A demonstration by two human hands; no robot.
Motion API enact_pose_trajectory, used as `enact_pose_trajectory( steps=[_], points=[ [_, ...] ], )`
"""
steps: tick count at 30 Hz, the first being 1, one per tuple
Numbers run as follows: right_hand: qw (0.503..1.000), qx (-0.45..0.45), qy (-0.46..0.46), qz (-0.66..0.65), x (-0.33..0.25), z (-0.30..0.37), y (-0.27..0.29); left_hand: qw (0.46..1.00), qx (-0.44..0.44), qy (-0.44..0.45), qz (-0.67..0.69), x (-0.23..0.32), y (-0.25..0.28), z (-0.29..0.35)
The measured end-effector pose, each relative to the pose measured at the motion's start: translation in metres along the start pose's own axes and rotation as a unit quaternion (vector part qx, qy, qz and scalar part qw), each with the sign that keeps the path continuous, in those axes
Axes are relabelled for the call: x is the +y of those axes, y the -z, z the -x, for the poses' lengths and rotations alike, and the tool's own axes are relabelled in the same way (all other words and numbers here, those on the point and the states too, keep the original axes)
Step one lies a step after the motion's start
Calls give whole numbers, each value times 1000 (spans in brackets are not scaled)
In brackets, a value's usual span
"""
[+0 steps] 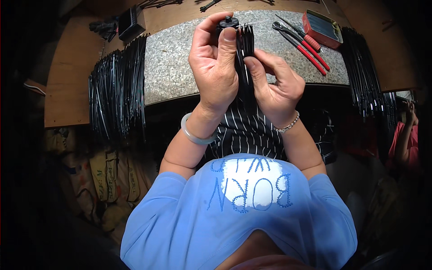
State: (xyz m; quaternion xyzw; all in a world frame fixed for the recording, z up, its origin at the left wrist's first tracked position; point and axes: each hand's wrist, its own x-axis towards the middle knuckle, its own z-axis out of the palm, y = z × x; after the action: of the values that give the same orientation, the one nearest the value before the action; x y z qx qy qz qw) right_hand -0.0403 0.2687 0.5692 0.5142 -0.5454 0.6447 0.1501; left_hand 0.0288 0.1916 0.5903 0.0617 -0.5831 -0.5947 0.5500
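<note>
Upper centre of the frame, the left hand grips a black knob, seemingly so the black rods hang straight; the right hand pinches their edge, perhaps keeping them together.

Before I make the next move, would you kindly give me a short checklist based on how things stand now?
1. Left hand holding the round black piece: ok.
2. Right hand pinching the black rods below their upper ends: ok.
3. Every rod joined to the round piece: cannot tell; they overlap and fingers cover part.
4. Thin wire fastened at the round piece: cannot tell; too fine to see.
5. Red-handled pliers lying on the stone slab, clear of both hands: ok.
</note>
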Motion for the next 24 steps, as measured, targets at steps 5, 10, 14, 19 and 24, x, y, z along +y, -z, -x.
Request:
enact_pose_trajectory(
  steps=[5, 10, 14, 19, 24],
  points=[
    [1000, -5, -13, 24, -4, 1, -1, 1000, 2, -4, -9, -3, 1, 1],
    [999, -6, -25, 43, -2, 2, 0, 1000, -2, 9, -10, -6, 2, 2],
    [999, -5, -29, 28, -1, 1, 2, 1000, -25, 8, 5, -5, 8, 2],
    [999, -14, -35, 1, -1, 2, 4, 999, -30, -8, -18, -5, 7, 5],
    [998, -37, -48, -2, -2, 2, 5, 998, -16, -12, -60, -9, 11, 11]
  ],
)
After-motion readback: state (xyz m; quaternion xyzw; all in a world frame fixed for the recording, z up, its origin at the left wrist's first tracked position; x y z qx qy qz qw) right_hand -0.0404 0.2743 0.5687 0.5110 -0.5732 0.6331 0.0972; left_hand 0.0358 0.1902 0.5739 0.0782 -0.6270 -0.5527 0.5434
